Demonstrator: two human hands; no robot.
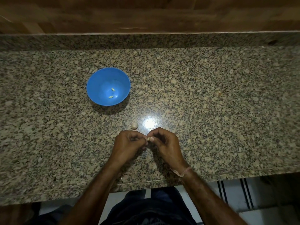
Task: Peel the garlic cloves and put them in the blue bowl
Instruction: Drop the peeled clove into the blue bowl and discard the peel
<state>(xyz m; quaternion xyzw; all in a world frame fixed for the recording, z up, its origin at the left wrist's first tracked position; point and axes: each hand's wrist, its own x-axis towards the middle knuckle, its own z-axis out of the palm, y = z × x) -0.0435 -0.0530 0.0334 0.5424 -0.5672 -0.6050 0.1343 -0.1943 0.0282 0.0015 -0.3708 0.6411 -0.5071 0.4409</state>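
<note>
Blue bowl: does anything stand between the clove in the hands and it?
Only the garlic bulb, on the counter just beyond the left hand, lies near that line; the clove could likely be carried above it to the blue bowl.

The single head-worn camera looks forward and steeply down, fairly near, onto the granite countertop [211, 103].
</note>
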